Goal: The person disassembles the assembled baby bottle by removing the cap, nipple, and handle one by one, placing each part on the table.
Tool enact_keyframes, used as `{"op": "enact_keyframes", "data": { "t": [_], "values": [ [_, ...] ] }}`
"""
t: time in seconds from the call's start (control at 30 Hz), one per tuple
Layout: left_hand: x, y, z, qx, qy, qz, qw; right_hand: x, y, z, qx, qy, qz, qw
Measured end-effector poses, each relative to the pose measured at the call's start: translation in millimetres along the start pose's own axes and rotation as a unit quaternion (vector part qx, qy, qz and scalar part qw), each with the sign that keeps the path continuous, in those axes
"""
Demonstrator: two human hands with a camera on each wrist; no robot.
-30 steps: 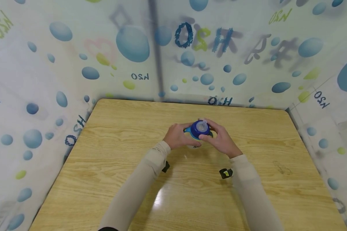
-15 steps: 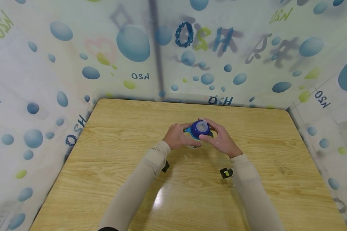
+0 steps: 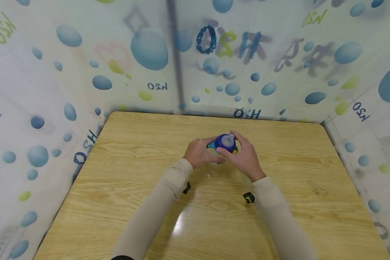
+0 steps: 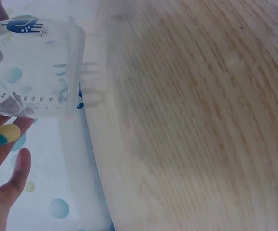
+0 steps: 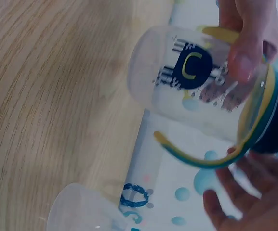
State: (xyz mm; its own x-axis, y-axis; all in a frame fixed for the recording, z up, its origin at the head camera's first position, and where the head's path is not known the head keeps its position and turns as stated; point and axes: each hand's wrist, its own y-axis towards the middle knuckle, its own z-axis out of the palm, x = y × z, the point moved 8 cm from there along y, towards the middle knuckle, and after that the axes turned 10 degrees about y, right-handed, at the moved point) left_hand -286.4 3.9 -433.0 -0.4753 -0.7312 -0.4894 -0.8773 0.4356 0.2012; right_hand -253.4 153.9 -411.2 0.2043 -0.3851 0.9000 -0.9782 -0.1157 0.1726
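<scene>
A clear baby bottle (image 3: 221, 147) is held between both hands above the table, its dark blue collar and clear nipple facing up. My left hand (image 3: 199, 153) grips the bottle's body by one handle, as the right wrist view shows at top right. My right hand (image 3: 246, 157) has its thumb and index finger around the collar (image 5: 277, 113). In that view, the bottle body (image 5: 196, 67) carries a dark printed picture, and a yellow-and-teal handle (image 5: 201, 161) curves out. The left wrist view shows the bottle's clear base (image 4: 37, 62) with only part of a hand.
The wooden table (image 3: 143, 144) stands against walls printed with blue bubbles (image 3: 149, 48). A translucent, rounded object (image 5: 83, 209) shows at the bottom of the right wrist view; its kind is unclear. Black wrist devices (image 3: 248, 197) hang under the sleeves.
My right hand and wrist have swung slightly left, and the thumb now lies farther across the collar. The nipple has shifted a little. My left hand stays almost still.
</scene>
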Motion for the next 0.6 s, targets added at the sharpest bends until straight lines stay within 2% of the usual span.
{"op": "enact_keyframes", "data": {
  "t": [0.13,0.23,0.4,0.6],
  "values": [
    [-0.3,0.0,-0.6,-0.004,0.029,-0.003,0.9996,7,-3,-5.3,-0.086,-0.051,0.004,0.995],
    [-1.1,0.2,-1.7,-0.010,0.044,-0.001,0.9990,12,-4,-6.9,-0.127,-0.091,-0.007,0.988],
    [-3.3,0.9,-3.8,-0.021,0.053,0.001,0.9984,20,-6,-7.6,-0.165,-0.136,-0.027,0.976],
    [-7.1,1.6,-4.7,-0.025,0.055,0.009,0.9982,23,-9,-9.0,-0.193,-0.141,-0.029,0.971]
  ]
}}
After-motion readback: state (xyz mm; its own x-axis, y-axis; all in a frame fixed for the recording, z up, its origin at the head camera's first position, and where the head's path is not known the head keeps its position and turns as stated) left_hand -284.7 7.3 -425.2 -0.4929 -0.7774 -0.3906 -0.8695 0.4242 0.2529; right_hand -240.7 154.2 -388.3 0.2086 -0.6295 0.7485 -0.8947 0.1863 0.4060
